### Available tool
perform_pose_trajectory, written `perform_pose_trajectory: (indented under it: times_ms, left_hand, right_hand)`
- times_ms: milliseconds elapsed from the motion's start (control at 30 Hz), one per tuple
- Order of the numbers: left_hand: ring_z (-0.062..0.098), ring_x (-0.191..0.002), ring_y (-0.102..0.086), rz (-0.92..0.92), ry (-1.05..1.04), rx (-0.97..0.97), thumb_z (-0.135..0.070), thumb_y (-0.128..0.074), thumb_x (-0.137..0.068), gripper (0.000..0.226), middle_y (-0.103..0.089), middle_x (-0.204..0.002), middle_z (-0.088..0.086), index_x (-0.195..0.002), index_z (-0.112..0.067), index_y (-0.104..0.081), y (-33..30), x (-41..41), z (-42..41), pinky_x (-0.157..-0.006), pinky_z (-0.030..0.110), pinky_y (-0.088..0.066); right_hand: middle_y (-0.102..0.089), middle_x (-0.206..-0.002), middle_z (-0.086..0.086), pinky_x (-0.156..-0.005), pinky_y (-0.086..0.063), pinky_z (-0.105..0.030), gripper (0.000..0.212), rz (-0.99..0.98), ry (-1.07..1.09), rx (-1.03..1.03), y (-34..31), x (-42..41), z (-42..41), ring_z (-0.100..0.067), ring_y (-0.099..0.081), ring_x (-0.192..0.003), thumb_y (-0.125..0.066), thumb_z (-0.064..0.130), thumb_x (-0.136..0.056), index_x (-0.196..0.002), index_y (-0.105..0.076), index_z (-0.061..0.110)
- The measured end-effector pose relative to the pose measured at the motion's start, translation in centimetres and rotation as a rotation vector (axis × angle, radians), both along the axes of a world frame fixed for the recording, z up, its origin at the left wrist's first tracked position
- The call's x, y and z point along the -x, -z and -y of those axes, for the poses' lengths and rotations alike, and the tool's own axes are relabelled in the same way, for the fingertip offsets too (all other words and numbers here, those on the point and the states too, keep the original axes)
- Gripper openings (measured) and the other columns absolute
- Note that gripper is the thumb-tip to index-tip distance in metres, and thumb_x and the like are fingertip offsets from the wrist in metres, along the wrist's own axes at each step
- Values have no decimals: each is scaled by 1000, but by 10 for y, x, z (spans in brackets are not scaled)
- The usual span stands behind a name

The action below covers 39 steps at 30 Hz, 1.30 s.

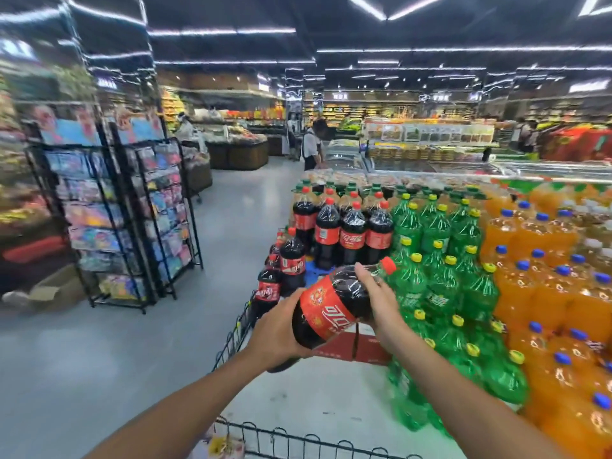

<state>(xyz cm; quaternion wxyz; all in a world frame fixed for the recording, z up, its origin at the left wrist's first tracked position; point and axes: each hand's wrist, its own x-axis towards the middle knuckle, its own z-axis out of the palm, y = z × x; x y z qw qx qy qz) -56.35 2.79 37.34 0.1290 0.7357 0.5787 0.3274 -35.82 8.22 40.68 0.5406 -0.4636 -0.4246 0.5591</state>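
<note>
A large cola bottle (334,306) with a red label and red cap is held tilted in front of me, cap pointing up and to the right. My left hand (275,332) grips its base from below and the left. My right hand (377,296) holds its upper body near the shoulder, fingers curled over the top. The bottle hangs above a white display platform (318,395) with a low black wire fence.
More cola bottles (344,233) stand ahead, green soda bottles (440,270) to the right, orange ones (556,293) further right. A red carton (341,346) lies under the bottle. Black wire racks (129,220) stand on the grey aisle floor (99,352) at left. Shoppers stand by freezers far ahead.
</note>
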Motion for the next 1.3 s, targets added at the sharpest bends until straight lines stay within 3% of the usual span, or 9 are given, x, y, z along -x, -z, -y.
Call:
perform_pose_trajectory:
  times_ms: [133, 300, 467, 667, 800, 933, 1100, 1233, 1300]
  left_hand:
    - [6, -111, -62, -12, -3, 63, -54, -85, -44, 108, -58, -125, -22, -138, -46, -34, 17, 2, -41, -93, 39, -56]
    - [3, -112, -61, 50, 27, 122, -51, -87, -47, 104, -61, -123, -25, -137, -46, -35, 30, -13, -108, -95, 38, -55]
    - [0, -120, -55, 161, 55, 184, -39, -88, -48, 109, -56, -129, -23, -142, -43, -34, 54, -26, -174, -103, 34, -49]
    - [-8, -120, -54, 316, 9, 203, -11, -92, -58, 95, -59, -126, -18, -133, -42, -43, 92, -33, -238, -99, 16, -46]
    - [13, -132, -49, 325, -140, 283, -18, -93, -55, 107, -50, -143, -6, -144, -34, -38, 130, -32, -280, -110, 29, -42]
    - [22, -130, -48, 368, -339, 437, -22, -93, -52, 102, -49, -140, 2, -141, -27, -43, 170, -24, -325, -103, 24, -37]
    - [31, -84, -61, 959, -601, 575, -22, -62, -91, 29, -61, -104, 17, -115, -9, -55, 187, -29, -374, -68, 51, -55]
    - [24, -49, -46, 1354, -561, 584, -27, -47, -96, 23, -50, -61, 11, -80, -12, -49, 217, -27, -402, -45, 32, -49]
    - [20, -43, -44, 1391, -533, 564, -29, -45, -99, 28, -49, -49, 4, -75, -14, -49, 219, -25, -409, -43, 26, -46]
  right_hand:
    - [-79, -107, 0, -101, -56, -51, 78, 43, 28, 11, 23, 3, -44, -22, -75, -102, -82, 76, -54, -110, -77, 22]
    - [-79, -100, 2, -99, -57, -51, 33, 66, 83, 36, 36, -5, -110, -21, -75, -98, -79, 50, -84, -100, -76, 21]
    - [-79, -105, 4, -102, -55, -46, 43, 145, 149, -7, 51, -13, -171, -19, -72, -104, -78, 56, -80, -106, -77, 21]
    - [-76, -91, 11, -84, -50, -27, 17, 235, 240, -10, 67, -5, -212, -12, -71, -94, -82, 37, -86, -96, -77, 24]
    - [-75, -80, 20, -69, -50, -6, 25, 301, 279, -35, 86, 8, -234, 12, -68, -74, -87, 27, -81, -103, -78, 21]
    - [-79, -103, 8, -96, -57, -31, 40, 339, 320, -22, 99, 23, -259, -5, -73, -97, -91, 29, -76, -113, -77, 23]
    - [-78, -104, 10, -97, -58, -41, 50, 408, 360, -19, 128, 50, -294, -10, -73, -100, -94, 44, -64, -109, -75, 32]
    - [-75, -109, 13, -90, -56, -17, 49, 473, 294, -12, 145, 67, -314, -1, -70, -100, -96, 31, -69, -112, -72, 32]
    - [-73, -114, 15, -94, -55, -22, 53, 506, 268, -5, 155, 73, -323, -3, -69, -106, -95, 36, -69, -117, -71, 34]
